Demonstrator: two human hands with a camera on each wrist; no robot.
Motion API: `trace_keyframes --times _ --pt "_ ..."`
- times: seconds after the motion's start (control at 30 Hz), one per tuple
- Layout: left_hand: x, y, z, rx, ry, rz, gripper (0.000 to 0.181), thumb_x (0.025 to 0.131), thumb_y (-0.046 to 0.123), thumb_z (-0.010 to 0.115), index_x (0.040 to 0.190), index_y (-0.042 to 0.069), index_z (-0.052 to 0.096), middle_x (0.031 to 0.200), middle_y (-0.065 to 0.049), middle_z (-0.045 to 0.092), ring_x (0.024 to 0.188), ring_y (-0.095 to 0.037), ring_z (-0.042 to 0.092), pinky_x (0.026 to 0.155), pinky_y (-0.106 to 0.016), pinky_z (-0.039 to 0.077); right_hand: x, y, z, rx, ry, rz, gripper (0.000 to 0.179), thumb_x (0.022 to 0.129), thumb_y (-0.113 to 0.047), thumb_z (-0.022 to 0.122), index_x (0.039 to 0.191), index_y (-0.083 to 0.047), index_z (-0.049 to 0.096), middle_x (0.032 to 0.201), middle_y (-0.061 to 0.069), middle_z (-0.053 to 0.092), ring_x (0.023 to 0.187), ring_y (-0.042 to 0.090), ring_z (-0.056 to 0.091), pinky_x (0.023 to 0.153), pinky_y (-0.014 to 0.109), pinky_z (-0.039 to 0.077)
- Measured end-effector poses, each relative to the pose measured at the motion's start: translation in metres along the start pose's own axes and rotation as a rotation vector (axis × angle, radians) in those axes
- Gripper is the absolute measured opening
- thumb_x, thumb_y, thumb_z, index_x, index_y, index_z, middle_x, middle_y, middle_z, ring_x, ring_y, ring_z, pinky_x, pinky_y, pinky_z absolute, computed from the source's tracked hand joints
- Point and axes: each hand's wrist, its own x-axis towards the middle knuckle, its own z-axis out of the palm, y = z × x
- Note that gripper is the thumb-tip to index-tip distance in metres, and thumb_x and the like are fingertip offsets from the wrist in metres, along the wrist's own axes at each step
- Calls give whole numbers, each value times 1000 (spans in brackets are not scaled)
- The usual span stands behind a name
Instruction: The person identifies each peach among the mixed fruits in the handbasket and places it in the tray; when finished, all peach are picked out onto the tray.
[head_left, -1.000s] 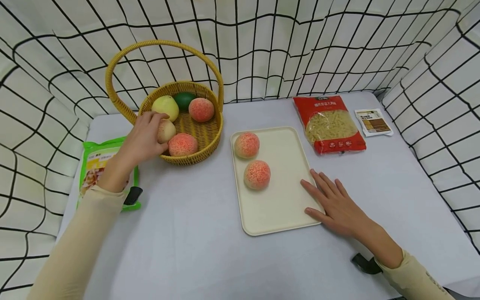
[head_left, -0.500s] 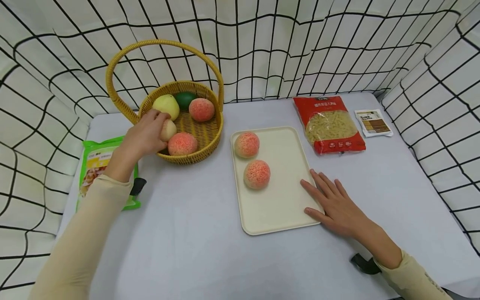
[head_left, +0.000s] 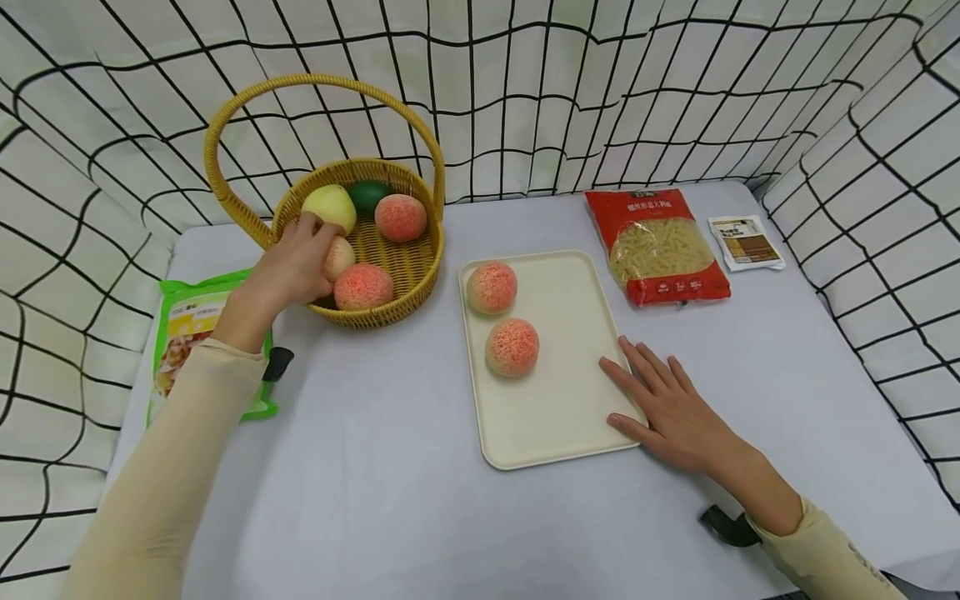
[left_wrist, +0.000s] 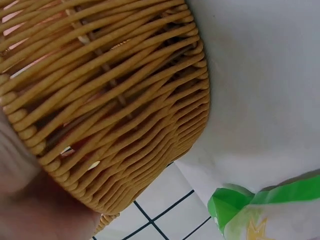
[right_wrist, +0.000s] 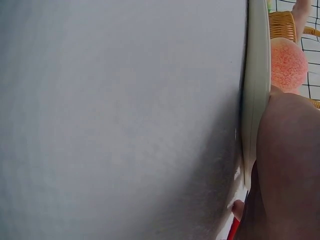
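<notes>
Reaching over the near left rim of the wicker basket (head_left: 405, 310), my left hand (head_left: 295, 257) curls its fingers round a pale peach (head_left: 340, 257). A pink peach (head_left: 363, 287) lies just beside the thumb. Behind the hand are a yellow-green fruit (head_left: 331, 207), a dark green fruit (head_left: 367, 197) and another pink peach (head_left: 401, 217). In the left wrist view, the basket's woven wall (left_wrist: 115, 100) hides the fingers. My right hand (head_left: 670, 407) rests with spread fingers on the right edge of the cream tray (head_left: 558, 429), which holds two peaches (head_left: 512, 347).
A green food packet (head_left: 183, 333) lies under the left forearm. Beyond the tray are a red bag of pasta (head_left: 660, 247) and a small white-and-brown sachet (head_left: 746, 242). Black-grid netting (head_left: 510, 100) walls the back and sides of the white table (head_left: 375, 467).
My left hand has shifted slightly right and deeper over the pale peach, covering more of it. The right hand keeps its place on the tray.
</notes>
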Motion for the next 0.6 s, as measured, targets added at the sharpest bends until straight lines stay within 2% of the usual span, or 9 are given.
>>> trace_keyframes --times 0.33,0.47,0.6 --pt "1 -4 3 -17 43 -3 71 89 21 77 146 -2 42 146 -38 30 132 -58 31 106 -75 39 1 -1 -1 -5 3 -7 82 101 -55 62 171 -34 23 182 7 9 166 39 13 127 76 15" --pt "0 -2 6 -22 114 9 70 86 19 79 142 -3 43 138 -38 34 126 -55 31 103 -70 37 0 -1 -1 -4 3 -7 81 102 -56 61 171 -35 23 182 7 10 166 39 13 127 76 16" --pt "-4 0 8 -38 206 24 74 82 16 82 142 -4 42 137 -37 35 128 -54 32 105 -69 37 0 0 -1 2 6 -9 81 102 -55 62 170 -34 24 182 7 10 166 39 14 127 76 16"
